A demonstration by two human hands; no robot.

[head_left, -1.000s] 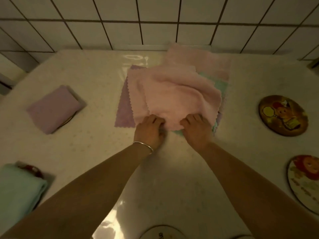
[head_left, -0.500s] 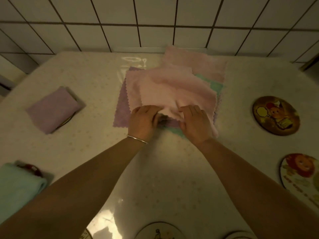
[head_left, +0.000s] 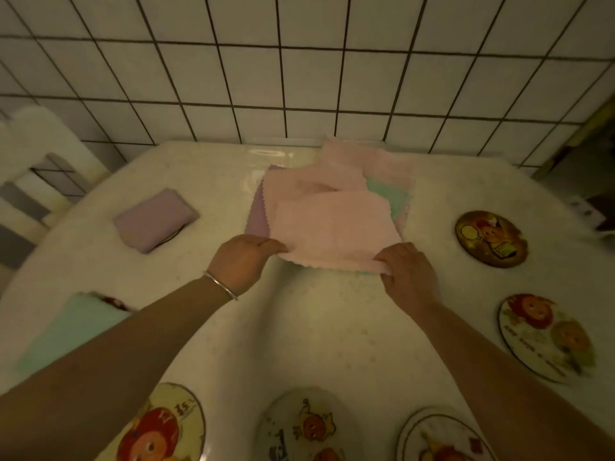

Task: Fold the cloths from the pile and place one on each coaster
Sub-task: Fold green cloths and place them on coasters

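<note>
The left hand (head_left: 244,261) and right hand (head_left: 407,272) each pinched a near corner of the top pink cloth (head_left: 332,231), lifting its near edge off the pile (head_left: 387,191) at the table's far middle. It looked light, limp and fleecy; corners seemed the surest hold. Bare coasters (head_left: 491,239) waited to the right.

Coasters (head_left: 545,337) carry printed writing, but it is too blurred to read
</note>
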